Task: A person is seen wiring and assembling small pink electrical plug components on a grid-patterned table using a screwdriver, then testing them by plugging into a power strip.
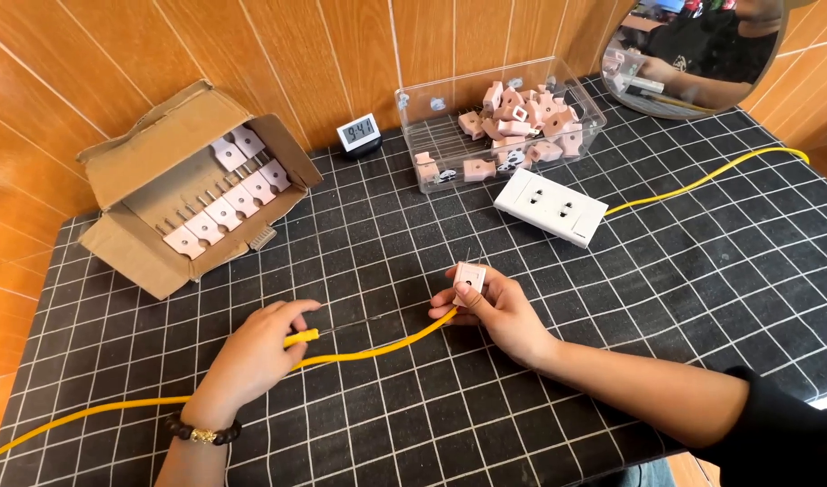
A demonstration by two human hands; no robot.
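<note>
On the black mat with a white grid [612, 361], the person's left hand [260, 347] curls its fingers closed around the yellow handle of a thin screwdriver [303, 338], whose fine metal shaft points right toward the other hand. The right hand [495, 307] pinches a small pink square plastic block [469, 278] between thumb and fingertips, held upright just above the mat. A long yellow cable [377, 350] runs under both hands, and its end appears to meet the right hand below the block. Behind lie a white double power socket [551, 206], a clear plastic box of pink blocks [499, 122], an open cardboard box of pink pieces [183, 185] and a small digital clock [359, 133].
</note>
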